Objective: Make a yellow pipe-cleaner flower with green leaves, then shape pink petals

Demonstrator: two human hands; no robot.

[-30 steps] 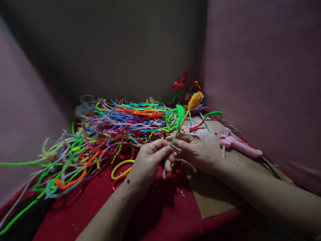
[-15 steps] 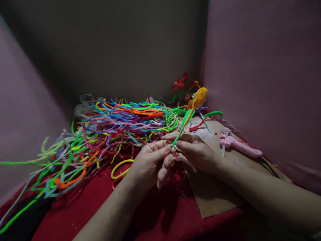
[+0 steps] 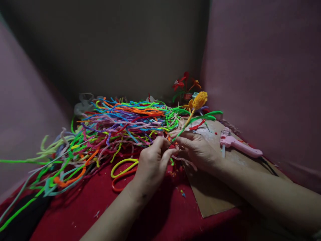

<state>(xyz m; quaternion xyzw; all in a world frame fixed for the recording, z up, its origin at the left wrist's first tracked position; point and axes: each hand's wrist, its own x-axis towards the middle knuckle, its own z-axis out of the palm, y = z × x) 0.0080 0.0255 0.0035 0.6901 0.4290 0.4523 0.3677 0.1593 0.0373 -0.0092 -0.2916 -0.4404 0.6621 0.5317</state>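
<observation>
A pipe-cleaner flower (image 3: 200,100), with a fuzzy orange-yellow bud and a green-wrapped lower stem, leans up and to the right between my hands. My right hand (image 3: 198,147) pinches the green stem between thumb and fingers. My left hand (image 3: 154,162) is closed with thumb and fingertips at the stem's lower end; its back is toward me and hides part of the grip. A narrow green leaf (image 3: 203,117) extends right from beside the stem. Below my fingers, a pale pipe cleaner (image 3: 188,162) hangs past the right hand.
A big heap of coloured pipe cleaners (image 3: 130,120) spreads left and back over the red cloth (image 3: 72,217). Yellow and red loops, like scissor handles (image 3: 120,175), lie beside my left wrist. A pink glue gun (image 3: 238,145) rests on cardboard (image 3: 213,197). Red flowers (image 3: 179,83) stand behind.
My left hand has rolled over, its back now toward me. The flower has tipped lower and its leaf has swung right. More of the yellow and red loops shows.
</observation>
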